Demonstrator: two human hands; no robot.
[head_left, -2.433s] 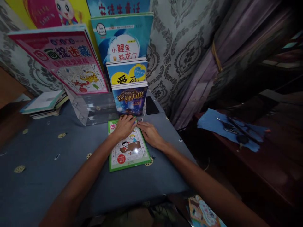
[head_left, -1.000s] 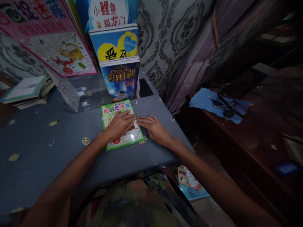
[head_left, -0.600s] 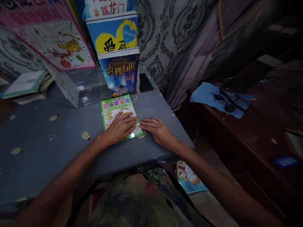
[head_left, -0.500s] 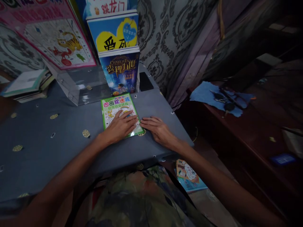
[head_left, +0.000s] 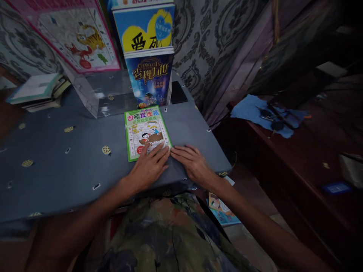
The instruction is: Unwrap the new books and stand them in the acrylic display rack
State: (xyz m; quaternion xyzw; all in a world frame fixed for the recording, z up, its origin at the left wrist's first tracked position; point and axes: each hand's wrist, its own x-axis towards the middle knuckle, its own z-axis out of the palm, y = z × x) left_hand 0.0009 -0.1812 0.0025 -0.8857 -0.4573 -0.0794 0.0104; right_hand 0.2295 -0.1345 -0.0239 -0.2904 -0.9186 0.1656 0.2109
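Note:
A green-bordered picture book lies flat on the table before me, its cover showing cartoon children and coloured Chinese characters. My left hand rests with its fingers stretched over the book's near edge, hiding the lower right part of the cover. Just right of it, my right hand lies flat with outstretched fingers, their tips at the book's lower right corner. The two hands' fingertips almost meet there. Neither hand grips anything.
A clear stand at the back holds a blue novel, a blue-and-yellow book and a pink-bordered book. A dark phone-like slab lies beside it. Stacked books are at left; a blue cloth lies at right.
My left hand has slid back toward me across the cover, baring more of its picture. My right hand has shifted slightly nearer to me. The camera view has also moved a little.

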